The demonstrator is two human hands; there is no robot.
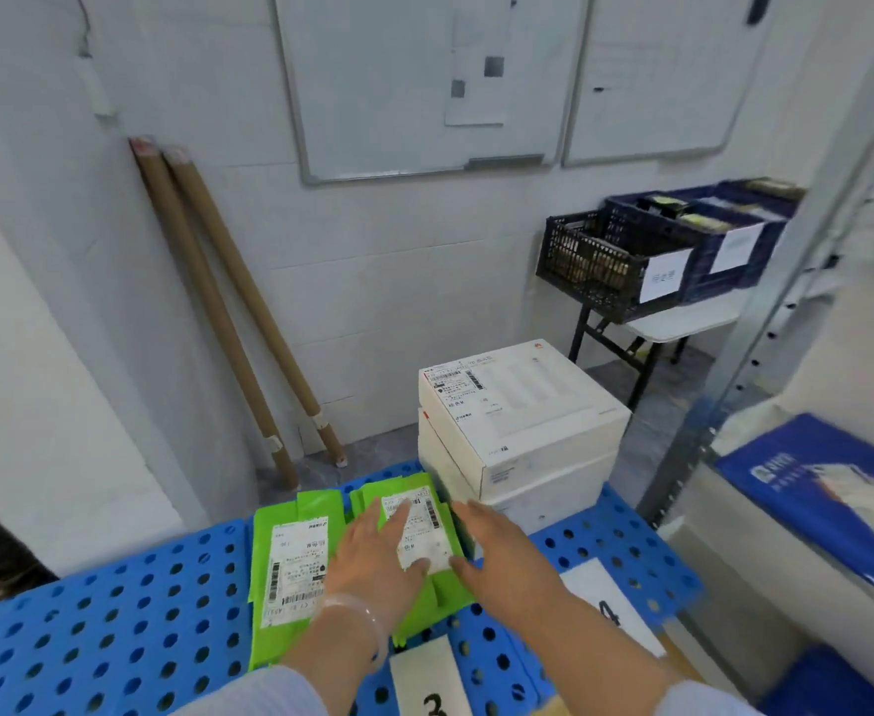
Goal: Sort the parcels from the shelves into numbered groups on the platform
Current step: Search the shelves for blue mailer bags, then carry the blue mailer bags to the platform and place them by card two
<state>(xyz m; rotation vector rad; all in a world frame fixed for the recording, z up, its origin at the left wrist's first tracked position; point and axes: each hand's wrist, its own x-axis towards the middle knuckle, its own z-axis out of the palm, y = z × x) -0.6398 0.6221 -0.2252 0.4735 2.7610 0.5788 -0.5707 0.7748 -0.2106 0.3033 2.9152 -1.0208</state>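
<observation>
The left hand [373, 552] presses flat on a green plastic mailer parcel [422, 529]. The right hand [499, 547], fingers straight, flanks its right edge. Stacked white cardboard boxes [523, 431] stand just beside.

A white card [424, 671] on the blue platform [114, 638] shows a big black 3. A second white card [587, 578] beside it shows a 4. The labels on the green parcels [290, 571], the white boxes [528, 405] and the crates [605, 261] are too blurry to read.
</observation>
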